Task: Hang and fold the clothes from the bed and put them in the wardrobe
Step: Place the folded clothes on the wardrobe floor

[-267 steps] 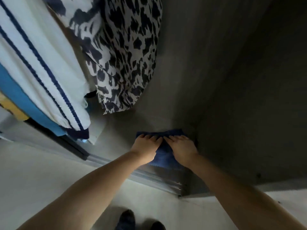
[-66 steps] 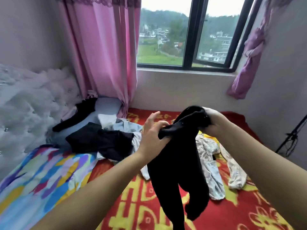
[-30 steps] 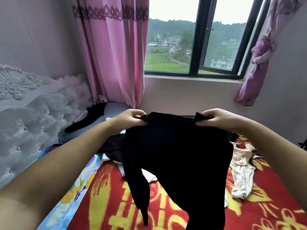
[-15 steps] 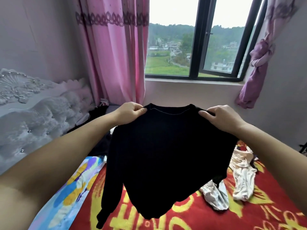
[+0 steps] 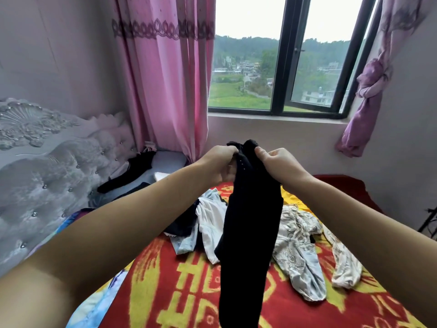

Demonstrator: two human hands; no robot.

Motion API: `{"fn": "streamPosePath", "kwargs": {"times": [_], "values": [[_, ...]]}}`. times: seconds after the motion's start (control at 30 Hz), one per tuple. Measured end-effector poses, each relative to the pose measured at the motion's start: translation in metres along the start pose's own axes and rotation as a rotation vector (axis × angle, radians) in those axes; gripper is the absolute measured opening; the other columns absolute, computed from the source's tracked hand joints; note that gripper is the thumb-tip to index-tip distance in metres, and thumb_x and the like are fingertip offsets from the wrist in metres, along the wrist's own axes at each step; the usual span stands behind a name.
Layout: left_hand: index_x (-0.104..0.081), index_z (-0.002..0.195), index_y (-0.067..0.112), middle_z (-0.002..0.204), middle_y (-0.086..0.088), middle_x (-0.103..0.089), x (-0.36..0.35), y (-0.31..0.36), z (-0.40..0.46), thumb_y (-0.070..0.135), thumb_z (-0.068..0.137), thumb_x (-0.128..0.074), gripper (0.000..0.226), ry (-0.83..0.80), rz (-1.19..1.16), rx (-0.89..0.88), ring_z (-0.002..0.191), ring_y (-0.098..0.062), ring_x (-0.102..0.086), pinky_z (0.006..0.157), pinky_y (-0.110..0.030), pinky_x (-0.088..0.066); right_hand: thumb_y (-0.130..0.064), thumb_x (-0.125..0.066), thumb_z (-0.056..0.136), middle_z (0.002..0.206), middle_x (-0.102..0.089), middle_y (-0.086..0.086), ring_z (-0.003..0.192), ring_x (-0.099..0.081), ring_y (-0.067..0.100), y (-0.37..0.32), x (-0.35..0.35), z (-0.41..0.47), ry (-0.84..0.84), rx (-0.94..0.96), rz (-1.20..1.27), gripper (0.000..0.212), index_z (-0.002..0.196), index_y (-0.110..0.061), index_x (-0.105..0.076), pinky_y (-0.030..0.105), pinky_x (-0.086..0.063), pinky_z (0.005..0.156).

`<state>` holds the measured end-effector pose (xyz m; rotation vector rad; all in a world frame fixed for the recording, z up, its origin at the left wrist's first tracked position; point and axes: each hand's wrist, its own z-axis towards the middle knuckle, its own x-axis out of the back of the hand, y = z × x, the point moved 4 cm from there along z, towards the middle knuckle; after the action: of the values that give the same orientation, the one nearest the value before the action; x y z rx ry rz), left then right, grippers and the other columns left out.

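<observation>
A black long-sleeved top [image 5: 250, 223] hangs in the air over the bed, folded lengthwise into a narrow strip. My left hand [image 5: 220, 165] and my right hand [image 5: 275, 163] grip its upper end close together, the two shoulders brought side by side. On the red and yellow bedspread [image 5: 189, 292] below lie several loose clothes: a white and pale blue garment [image 5: 208, 223], a patterned cream garment [image 5: 298, 242] and dark clothes [image 5: 132, 169] near the headboard. The wardrobe is out of view.
A grey tufted headboard [image 5: 47, 162] stands at the left. Pink curtain [image 5: 165, 79] hangs beside a dark-framed window [image 5: 283, 67], with a knotted purple curtain [image 5: 369, 86] at the right. A colourful quilt [image 5: 99, 304] lies along the bed's left edge.
Half a second ago the top was spread wide between my hands. My hands have come together, folding it in half lengthwise.
</observation>
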<state>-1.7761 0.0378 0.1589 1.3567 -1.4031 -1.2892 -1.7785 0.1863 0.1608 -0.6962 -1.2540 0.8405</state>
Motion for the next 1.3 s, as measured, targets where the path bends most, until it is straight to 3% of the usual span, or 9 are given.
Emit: {"fn": "streamPosePath", "kwargs": {"times": [0.23, 0.33, 0.43, 0.57, 0.77, 0.9, 1.03, 1.17, 1.3], "values": [[-0.064, 0.079, 0.01, 0.061, -0.002, -0.068, 0.033, 0.004, -0.003, 0.027, 0.088, -0.065, 0.019, -0.057, 0.104, 0.109, 0.048, -0.013, -0.065, 0.045, -0.021, -0.051, -0.039, -0.057, 0.094, 0.056, -0.058, 0.004, 0.048, -0.055, 0.017, 0.03, 0.04, 0.004, 0.058, -0.198, 0.316, 0.042, 0.068, -0.007, -0.063, 0.025, -0.043, 0.05], [-0.068, 0.088, 0.006, 0.076, -0.006, -0.073, 0.043, 0.002, 0.0, 0.023, 0.084, -0.071, 0.017, -0.186, 0.302, 0.106, 0.063, -0.017, -0.07, 0.054, -0.025, -0.055, -0.046, -0.067, 0.085, 0.068, -0.07, 0.004, 0.055, -0.064, 0.014, 0.031, 0.044, 0.0, -0.231, -0.179, 0.214, 0.039, 0.084, -0.008, -0.072, 0.023, -0.051, 0.054], [-0.07, 0.086, 0.007, 0.078, -0.007, -0.074, 0.047, -0.003, 0.007, 0.028, 0.085, -0.071, 0.021, -0.131, 0.291, 0.084, 0.065, -0.018, -0.071, 0.056, -0.027, -0.056, -0.045, -0.072, 0.081, 0.088, -0.074, 0.005, 0.075, -0.07, 0.014, 0.021, 0.037, -0.011, -0.501, -0.056, 0.006, 0.031, 0.092, -0.017, -0.074, 0.027, -0.054, 0.07], [-0.075, 0.08, 0.012, 0.081, -0.006, -0.073, 0.062, -0.005, 0.013, 0.039, 0.085, -0.069, 0.028, -0.174, 0.315, 0.054, 0.066, -0.015, -0.071, 0.055, -0.024, -0.055, -0.046, -0.059, 0.09, 0.063, -0.064, -0.004, 0.055, -0.057, 0.007, 0.016, 0.042, -0.009, -0.279, 0.099, -0.382, 0.034, 0.076, -0.017, -0.07, 0.023, -0.042, 0.057], [-0.076, 0.076, 0.024, 0.073, 0.007, -0.072, 0.084, -0.003, -0.008, 0.056, 0.078, -0.067, 0.033, -0.484, 0.435, 0.12, 0.063, -0.005, -0.068, 0.054, -0.017, -0.052, -0.062, -0.059, 0.074, 0.049, -0.056, -0.005, 0.037, -0.049, 0.007, 0.027, 0.059, -0.026, -0.481, -0.102, 0.075, 0.048, 0.061, -0.017, -0.07, 0.015, -0.036, 0.036], [-0.071, 0.094, 0.008, 0.08, -0.005, -0.074, 0.075, -0.008, 0.002, 0.041, 0.092, -0.058, 0.036, -0.273, 0.387, 0.221, 0.066, -0.014, -0.071, 0.056, -0.024, -0.055, -0.052, -0.058, 0.088, 0.058, -0.064, 0.003, 0.042, -0.057, 0.013, 0.034, 0.054, -0.012, -0.291, -0.287, -0.016, 0.048, 0.078, -0.007, -0.07, 0.019, -0.044, 0.043], [-0.06, 0.08, 0.009, 0.055, -0.003, -0.066, 0.043, -0.016, 0.007, 0.028, 0.099, -0.048, 0.029, -0.069, 0.173, 0.253, 0.046, -0.012, -0.063, 0.05, -0.023, -0.052, -0.033, -0.05, 0.099, 0.058, -0.058, 0.003, 0.04, -0.055, 0.012, 0.03, 0.032, 0.001, -0.064, -0.31, 0.162, 0.034, 0.079, -0.008, -0.06, 0.015, -0.041, 0.041], [-0.045, 0.07, 0.012, 0.045, 0.0, -0.049, 0.006, -0.012, 0.0, 0.018, 0.103, -0.032, 0.036, -0.106, -0.029, 0.224, 0.034, -0.01, -0.049, 0.036, -0.016, -0.042, -0.028, -0.042, 0.102, 0.05, -0.057, 0.001, 0.039, -0.053, 0.013, 0.012, 0.005, 0.0, -0.061, -0.313, 0.434, 0.031, 0.08, -0.01, -0.053, 0.018, -0.043, 0.041], [-0.051, 0.078, 0.008, 0.058, -0.009, -0.061, -0.014, -0.001, -0.007, 0.018, 0.103, -0.03, 0.034, -0.126, 0.041, 0.136, 0.046, -0.018, -0.061, 0.045, -0.024, -0.054, -0.043, -0.036, 0.101, 0.067, -0.056, 0.006, 0.054, -0.052, 0.019, -0.005, -0.011, -0.009, -0.165, -0.259, 0.293, 0.041, 0.083, -0.013, -0.057, 0.024, -0.039, 0.049]]}}
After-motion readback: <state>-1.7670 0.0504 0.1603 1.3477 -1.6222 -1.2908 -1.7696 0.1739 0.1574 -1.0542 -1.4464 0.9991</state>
